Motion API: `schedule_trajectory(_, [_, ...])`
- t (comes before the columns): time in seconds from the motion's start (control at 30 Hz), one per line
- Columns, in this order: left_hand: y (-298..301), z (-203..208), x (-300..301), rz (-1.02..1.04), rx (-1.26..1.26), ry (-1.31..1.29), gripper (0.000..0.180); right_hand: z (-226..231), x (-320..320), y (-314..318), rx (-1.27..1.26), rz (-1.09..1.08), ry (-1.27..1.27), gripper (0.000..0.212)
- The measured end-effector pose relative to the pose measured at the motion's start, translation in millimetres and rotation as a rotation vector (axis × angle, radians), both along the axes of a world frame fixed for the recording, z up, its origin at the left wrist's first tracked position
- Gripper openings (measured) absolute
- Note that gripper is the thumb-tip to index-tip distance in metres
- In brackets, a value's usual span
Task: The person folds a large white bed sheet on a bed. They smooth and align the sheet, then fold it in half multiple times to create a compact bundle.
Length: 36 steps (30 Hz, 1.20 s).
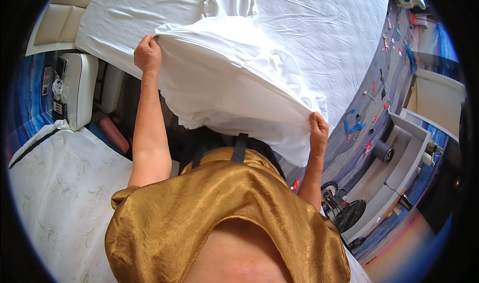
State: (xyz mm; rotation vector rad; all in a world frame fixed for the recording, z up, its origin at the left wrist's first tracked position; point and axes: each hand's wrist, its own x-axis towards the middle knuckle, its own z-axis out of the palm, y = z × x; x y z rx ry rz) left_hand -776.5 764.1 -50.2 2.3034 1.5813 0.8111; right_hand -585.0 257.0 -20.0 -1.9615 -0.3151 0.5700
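Note:
A white cloth (219,78) is stretched between my two hands, part of it lying on the bed and the rest hanging over the near side toward my waist. My left hand (148,53) is closed on its upper left corner. Lower and farther right, my right hand (319,128) grips the cloth's other end in a fist. The edge between them runs taut on a slant, with folds behind it. A shiny white fabric piece (229,2) sticks out beyond the cloth on the bed.
The bed (344,28) with a white sheet fills the far side. A white nightstand (80,88) stands at left, above a pale patterned mattress (65,198). Small red and blue scraps (355,125) litter the floor at right, near a grey shelf unit (394,153) and a black round-based object (344,208).

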Motion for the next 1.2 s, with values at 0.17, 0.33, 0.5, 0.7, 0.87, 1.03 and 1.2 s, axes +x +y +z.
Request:
schedule_trajectory(0.17, [-26.0, -13.2, 14.3, -0.250, 0.079, 0.135, 0.023, -49.8, 15.6, 11.7, -0.495, 0.146, -0.390, 0.017])
schedule_trajectory(0.33, [-117.4, -11.8, 37.3, -0.713, 0.305, 0.164, 0.039, -27.9, 4.5, 96.0, -0.372, 0.166, -0.759, 0.035])
schedule_trajectory(0.5, [-179.3, -20.7, 64.5, -0.912, -0.089, 0.077, 0.036, -58.9, -5.9, 159.8, -0.277, 0.298, -0.563, 0.030])
schedule_trajectory(0.7, [-169.0, -18.0, 98.4, -0.720, -0.225, 0.288, 0.047, -100.4, 9.6, 187.5, -0.471, 0.355, -0.382, 0.016])
schedule_trajectory(0.87, [-158.8, -5.8, 87.6, -0.772, -0.478, 0.607, 0.072, -62.8, -46.2, 173.5, -0.126, 0.714, 0.186, 0.024])
schedule_trajectory(1.03, [-173.3, 10.0, 56.1, -0.898, -0.576, 0.772, 0.069, 33.9, -81.0, 137.1, -0.046, 0.823, 0.387, 0.021])
schedule_trajectory(1.2, [-185.0, 22.0, 57.7, -0.907, -0.653, 0.697, 0.056, 80.4, -58.9, 113.1, 0.080, 0.685, 0.492, 0.018])
